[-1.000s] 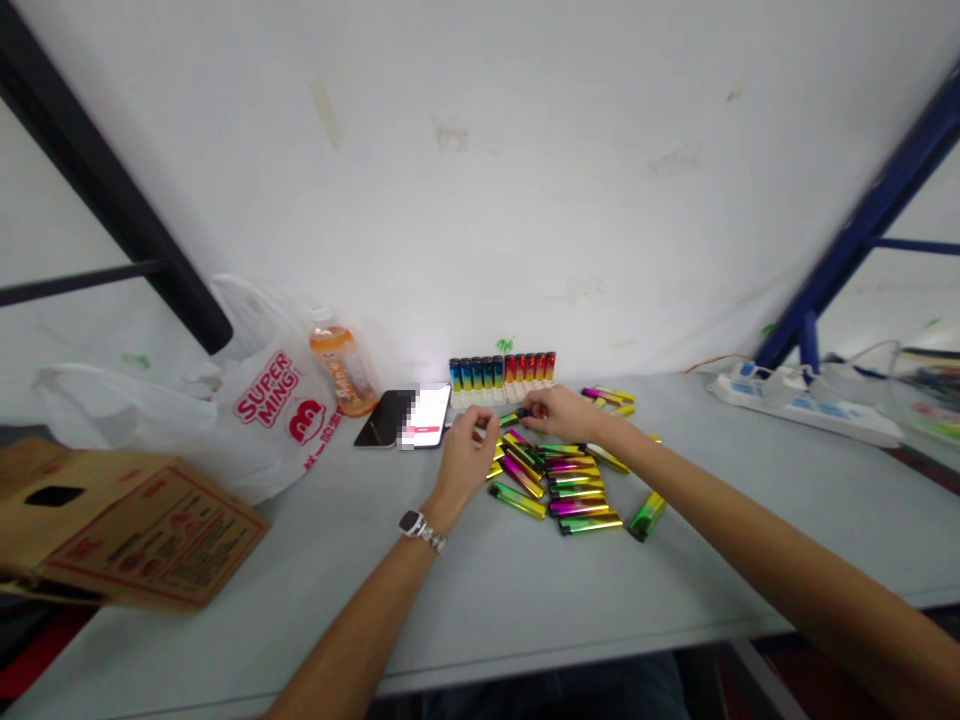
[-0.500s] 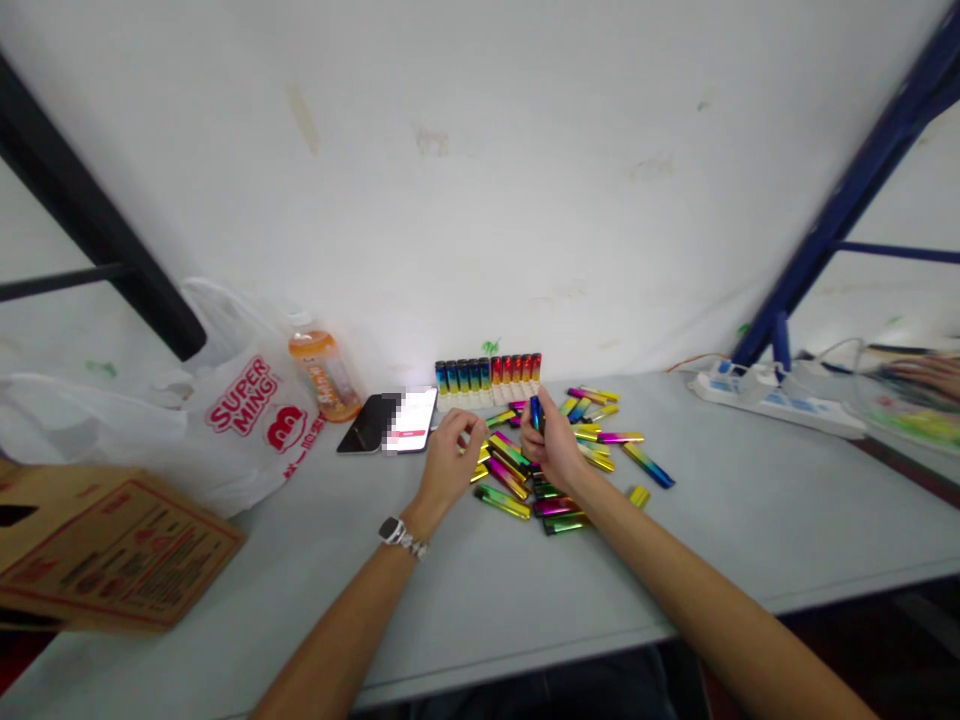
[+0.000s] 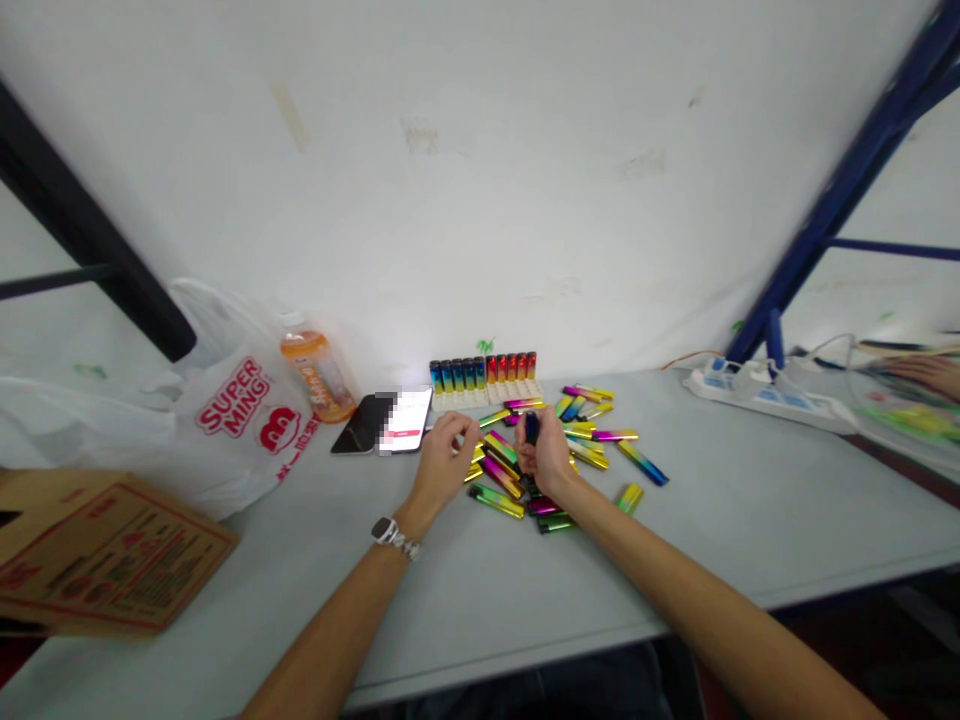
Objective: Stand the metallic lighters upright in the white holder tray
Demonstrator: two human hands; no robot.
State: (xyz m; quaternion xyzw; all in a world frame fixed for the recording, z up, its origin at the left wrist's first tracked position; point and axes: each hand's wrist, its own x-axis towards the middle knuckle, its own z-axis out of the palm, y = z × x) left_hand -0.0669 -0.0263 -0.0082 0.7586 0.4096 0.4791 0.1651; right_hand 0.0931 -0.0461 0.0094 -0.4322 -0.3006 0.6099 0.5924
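Observation:
My right hand (image 3: 549, 460) is closed around a dark-topped lighter (image 3: 532, 428), held upright above a loose pile of lighters. To its left, my left hand (image 3: 444, 455) has its fingers curled towards the thumb; whether something small is between them is hidden. Shiny lighters in pink, green and yellow, such as a green one (image 3: 496, 501), lie scattered under and around both hands. Behind them, a white slotted tray (image 3: 517, 394) carries upright lighters: a blue-green group (image 3: 459, 376) on the left and a red-yellow group (image 3: 512, 368) on the right.
A phone (image 3: 405, 420) with a lit screen and a dark flat device (image 3: 364, 424) lie left of my hands. Further left are an orange drink bottle (image 3: 321, 375), a white plastic bag (image 3: 225, 430) and a cardboard box (image 3: 120, 560). On the right sits a power strip (image 3: 772, 400); another person's hand (image 3: 934, 372) shows beyond.
My right hand has come slightly down and inward, its lighter now more upright with only the dark top showing. My left hand keeps its curled pose. The whole view has shifted slightly.

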